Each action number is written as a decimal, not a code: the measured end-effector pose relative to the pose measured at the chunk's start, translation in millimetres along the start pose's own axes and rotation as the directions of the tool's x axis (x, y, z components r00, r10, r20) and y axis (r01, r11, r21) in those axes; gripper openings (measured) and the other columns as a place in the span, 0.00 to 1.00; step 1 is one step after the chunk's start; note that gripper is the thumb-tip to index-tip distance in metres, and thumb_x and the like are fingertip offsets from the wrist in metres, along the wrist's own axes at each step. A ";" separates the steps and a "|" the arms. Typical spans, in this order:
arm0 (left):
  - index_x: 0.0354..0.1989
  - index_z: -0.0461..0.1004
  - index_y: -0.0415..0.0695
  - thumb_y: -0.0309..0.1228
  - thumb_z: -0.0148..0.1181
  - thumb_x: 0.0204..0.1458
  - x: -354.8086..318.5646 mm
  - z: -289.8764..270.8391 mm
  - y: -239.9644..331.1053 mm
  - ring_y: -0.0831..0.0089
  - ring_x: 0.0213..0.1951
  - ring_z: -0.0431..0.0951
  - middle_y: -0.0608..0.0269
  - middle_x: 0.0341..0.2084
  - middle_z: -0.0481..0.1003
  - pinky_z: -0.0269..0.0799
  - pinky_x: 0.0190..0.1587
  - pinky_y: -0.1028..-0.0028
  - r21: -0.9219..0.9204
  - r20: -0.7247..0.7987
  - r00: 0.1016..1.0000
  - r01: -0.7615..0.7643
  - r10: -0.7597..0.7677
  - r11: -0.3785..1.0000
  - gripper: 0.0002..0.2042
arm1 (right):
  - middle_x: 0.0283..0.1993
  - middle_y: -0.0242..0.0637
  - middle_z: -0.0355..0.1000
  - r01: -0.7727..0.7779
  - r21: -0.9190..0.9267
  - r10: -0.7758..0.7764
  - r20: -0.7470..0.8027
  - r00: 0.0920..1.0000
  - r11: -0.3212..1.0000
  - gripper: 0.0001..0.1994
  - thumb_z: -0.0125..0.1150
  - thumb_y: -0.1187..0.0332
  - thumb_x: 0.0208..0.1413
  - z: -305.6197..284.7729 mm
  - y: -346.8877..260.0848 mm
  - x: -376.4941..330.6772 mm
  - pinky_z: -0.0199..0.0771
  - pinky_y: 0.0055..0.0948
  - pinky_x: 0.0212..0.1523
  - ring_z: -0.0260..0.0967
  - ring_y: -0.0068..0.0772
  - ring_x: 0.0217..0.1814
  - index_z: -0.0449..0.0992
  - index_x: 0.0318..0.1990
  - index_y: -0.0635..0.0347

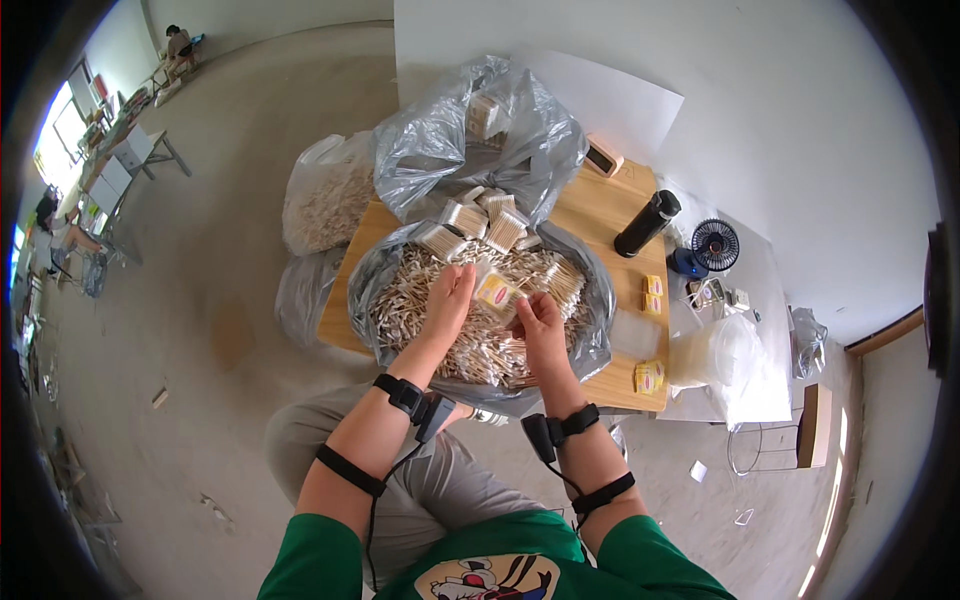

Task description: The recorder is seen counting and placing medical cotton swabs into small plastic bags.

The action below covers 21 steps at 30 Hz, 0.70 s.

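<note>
Packet, one: clear, crinkled plastic with a yellow-and-white label (497, 291), held above the middle of a swab heap. Roughly rectangular; we read its long axis as slanting from upper left to lower right, label face turned up toward us.

Hands, two, set apart with the packet between them. Right hand (541, 318): thumb and fingers pinched on the packet's lower right corner. Left hand (452, 298): fingers nearly straight, alongside the packet's left edge; we cannot tell whether they grip it.

Swabs (400, 300), one loose heap, too many for us to count: thin wooden sticks with white cotton tips, lying in all directions. Grey bag (600, 345), one, thin glossy plastic, spread open around the heap.

Bundles (464, 218), several, overlapping beyond exact count: block-shaped, sticks side by side, at the heap's far edge. Second grey bag (420, 150), one, puffed and wrinkled, behind them.

Table (600, 215), one, smooth wood grain. On its right side we list: one black flask (647, 224), cylindrical, tilted in view; two small yellow packs (653, 294), one beyond the other; further yellow packaging (649, 377) nearer us, number unclear.

Fan (716, 245), one, round black grille, right of the flask. Filled sacks (325, 195), two, pale translucent plastic, left of the table.
</note>
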<state>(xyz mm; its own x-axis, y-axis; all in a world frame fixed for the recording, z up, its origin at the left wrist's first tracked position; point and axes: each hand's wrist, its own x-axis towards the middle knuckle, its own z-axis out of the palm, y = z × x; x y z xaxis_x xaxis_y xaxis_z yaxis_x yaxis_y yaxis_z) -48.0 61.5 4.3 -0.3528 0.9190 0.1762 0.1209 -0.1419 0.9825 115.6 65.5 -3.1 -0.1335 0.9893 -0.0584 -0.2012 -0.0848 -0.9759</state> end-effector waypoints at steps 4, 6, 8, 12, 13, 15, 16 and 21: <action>0.24 0.67 0.37 0.41 0.51 0.58 0.9 -8.0 6.4 0.76 0.18 0.61 0.63 0.15 0.64 0.59 0.24 0.72 0.195 0.109 0.993 0.013 -0.035 0.981 0.18 | 0.25 0.27 0.66 -0.015 -0.025 0.017 0.072 0.997 1.000 0.07 0.53 0.67 0.59 -0.1 -11.8 -0.9 0.58 0.17 0.19 0.59 0.15 0.21 0.66 0.39 0.61; 0.22 0.65 0.37 0.39 0.51 0.57 -1.7 -5.0 4.4 0.67 0.18 0.63 0.57 0.14 0.65 0.59 0.23 0.69 0.293 0.069 0.997 -0.044 0.025 0.955 0.18 | 0.25 0.27 0.66 -0.036 -0.030 0.036 0.014 0.999 0.999 0.07 0.53 0.67 0.59 4.7 -10.4 0.1 0.58 0.18 0.19 0.59 0.15 0.21 0.66 0.39 0.62; 0.20 0.63 0.36 0.36 0.51 0.56 -5.1 2.9 7.9 0.51 0.19 0.67 0.48 0.15 0.67 0.60 0.22 0.63 0.460 0.045 0.990 -0.142 0.136 0.877 0.17 | 0.24 0.27 0.64 -0.014 -0.067 0.006 -0.117 0.993 0.998 0.09 0.53 0.63 0.59 11.4 -0.2 1.9 0.57 0.17 0.17 0.56 0.14 0.19 0.67 0.37 0.60; 0.22 0.63 0.37 0.34 0.51 0.56 -10.3 8.4 9.9 0.48 0.20 0.68 0.47 0.16 0.67 0.60 0.22 0.61 0.427 0.036 0.971 -0.229 0.236 0.875 0.15 | 0.24 0.26 0.63 0.006 -0.211 -0.052 -0.215 0.975 0.977 0.10 0.53 0.61 0.59 22.6 22.1 12.5 0.57 0.17 0.18 0.55 0.15 0.20 0.67 0.36 0.59; 0.23 0.63 0.37 0.33 0.51 0.56 -8.7 4.5 8.7 0.47 0.21 0.68 0.46 0.16 0.67 0.61 0.23 0.60 0.442 0.065 0.980 -0.195 0.186 0.875 0.14 | 0.24 0.26 0.63 0.004 -0.208 -0.051 -0.225 0.973 0.978 0.10 0.53 0.61 0.59 20.4 23.6 14.5 0.57 0.17 0.18 0.55 0.15 0.20 0.67 0.36 0.59; 0.23 0.63 0.38 0.32 0.51 0.56 -8.0 4.8 6.3 0.46 0.22 0.69 0.46 0.16 0.67 0.61 0.23 0.59 0.458 0.104 0.986 -0.167 0.134 0.873 0.13 | 0.25 0.27 0.64 -0.018 -0.246 0.010 -0.032 0.999 0.969 0.11 0.53 0.61 0.59 14.9 25.9 18.2 0.59 0.17 0.19 0.57 0.14 0.21 0.67 0.38 0.59; 0.24 0.63 0.37 0.33 0.51 0.56 -10.5 -4.8 5.0 0.50 0.21 0.66 0.48 0.16 0.66 0.61 0.24 0.61 0.465 0.081 0.983 -0.185 0.166 0.866 0.13 | 0.26 0.28 0.65 -0.133 -0.185 0.142 0.040 0.989 0.974 0.12 0.54 0.60 0.59 22.9 6.9 10.6 0.60 0.17 0.19 0.58 0.14 0.22 0.67 0.39 0.59; 0.26 0.63 0.38 0.32 0.50 0.57 -8.6 11.8 3.1 0.53 0.21 0.65 0.50 0.18 0.65 0.62 0.26 0.63 0.437 0.083 0.972 -0.233 0.219 0.869 0.11 | 0.24 0.27 0.67 -0.007 -0.050 -0.005 -0.236 0.972 0.999 0.12 0.55 0.59 0.58 8.4 5.9 21.2 0.61 0.18 0.19 0.59 0.14 0.22 0.68 0.35 0.59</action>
<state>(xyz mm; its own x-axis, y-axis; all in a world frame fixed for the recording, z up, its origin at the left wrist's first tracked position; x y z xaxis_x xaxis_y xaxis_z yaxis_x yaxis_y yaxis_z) -33.6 57.5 5.1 -0.2395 0.8929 0.3812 0.5924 -0.1767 0.7860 103.4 85.0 -8.3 0.1004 0.9897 -0.1018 -0.1511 -0.0860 -0.9848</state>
